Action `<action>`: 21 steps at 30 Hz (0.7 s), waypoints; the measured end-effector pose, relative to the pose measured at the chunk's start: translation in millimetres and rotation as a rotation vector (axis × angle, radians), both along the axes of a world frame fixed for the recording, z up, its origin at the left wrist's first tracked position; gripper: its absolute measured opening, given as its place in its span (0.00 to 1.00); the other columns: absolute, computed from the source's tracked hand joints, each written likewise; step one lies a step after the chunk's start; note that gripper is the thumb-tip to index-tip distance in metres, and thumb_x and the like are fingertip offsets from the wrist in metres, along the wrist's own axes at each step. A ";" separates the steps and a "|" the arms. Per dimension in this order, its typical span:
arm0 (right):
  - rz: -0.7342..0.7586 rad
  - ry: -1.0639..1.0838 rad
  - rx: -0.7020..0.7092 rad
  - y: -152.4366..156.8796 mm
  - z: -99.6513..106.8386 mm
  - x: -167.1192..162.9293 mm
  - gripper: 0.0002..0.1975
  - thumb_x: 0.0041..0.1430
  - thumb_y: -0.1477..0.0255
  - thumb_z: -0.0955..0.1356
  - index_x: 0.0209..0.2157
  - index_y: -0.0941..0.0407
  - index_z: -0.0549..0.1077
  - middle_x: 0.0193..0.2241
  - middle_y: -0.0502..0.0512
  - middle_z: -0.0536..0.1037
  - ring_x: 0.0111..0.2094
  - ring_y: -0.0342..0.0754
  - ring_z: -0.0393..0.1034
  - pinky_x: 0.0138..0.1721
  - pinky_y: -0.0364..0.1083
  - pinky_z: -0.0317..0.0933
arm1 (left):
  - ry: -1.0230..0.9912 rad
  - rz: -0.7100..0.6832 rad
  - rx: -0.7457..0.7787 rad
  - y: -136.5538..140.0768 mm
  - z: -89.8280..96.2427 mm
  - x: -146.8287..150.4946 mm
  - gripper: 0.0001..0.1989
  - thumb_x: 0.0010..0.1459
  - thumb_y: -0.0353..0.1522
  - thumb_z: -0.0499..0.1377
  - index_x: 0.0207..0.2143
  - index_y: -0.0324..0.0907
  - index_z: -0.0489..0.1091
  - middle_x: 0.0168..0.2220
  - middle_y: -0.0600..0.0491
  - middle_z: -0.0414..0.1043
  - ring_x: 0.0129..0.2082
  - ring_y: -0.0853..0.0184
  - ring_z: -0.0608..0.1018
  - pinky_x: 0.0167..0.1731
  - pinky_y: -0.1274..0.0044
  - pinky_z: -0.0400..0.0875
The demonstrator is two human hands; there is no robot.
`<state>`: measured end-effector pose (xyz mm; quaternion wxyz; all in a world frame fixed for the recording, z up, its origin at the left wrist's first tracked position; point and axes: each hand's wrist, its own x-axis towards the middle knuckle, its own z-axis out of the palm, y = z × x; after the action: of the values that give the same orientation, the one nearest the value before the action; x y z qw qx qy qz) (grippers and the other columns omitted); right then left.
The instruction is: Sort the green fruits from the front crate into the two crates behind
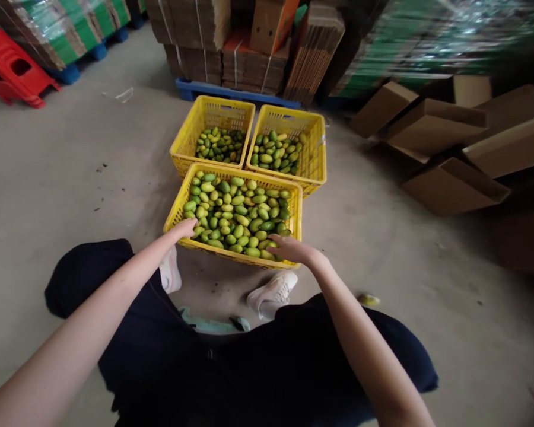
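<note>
A yellow plastic crate (299,213), well filled with oval green and yellow fruits (240,218), stands on the floor between my feet and two other crates. At its near left corner, my left hand (186,228) reaches over the rim, fingers stretched toward the fruits. My right hand (288,247) is over the near right corner, its fingers spread on or just above the fruits there. Neither hand visibly holds a fruit. Fingertips on both sides are small and partly hidden.
Behind stand a left yellow crate (178,142) and a right yellow crate (318,154), each partly filled with similar fruits. Cardboard boxes (454,184) lie at right; stacked cardboard (191,29) sits on a blue pallet (249,95). A red stool (15,65) is far left. One loose fruit (368,299) lies by my knee.
</note>
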<state>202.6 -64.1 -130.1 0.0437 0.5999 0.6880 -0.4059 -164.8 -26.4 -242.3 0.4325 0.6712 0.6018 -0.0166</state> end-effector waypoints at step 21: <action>-0.161 0.502 0.184 8.1 32.6 -60.5 0.32 0.45 0.64 0.76 0.52 0.54 0.68 0.48 0.61 0.77 0.42 0.54 0.75 0.43 0.50 0.68 | -0.369 0.016 0.029 40.0 112.8 63.4 0.25 0.44 0.43 0.69 0.41 0.37 0.73 0.42 0.47 0.77 0.46 0.57 0.78 0.50 0.67 0.69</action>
<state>142.1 -56.0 -97.5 -0.2151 0.5348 0.6616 -0.4797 -101.4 13.6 -129.5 0.5258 0.6642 0.5179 0.1191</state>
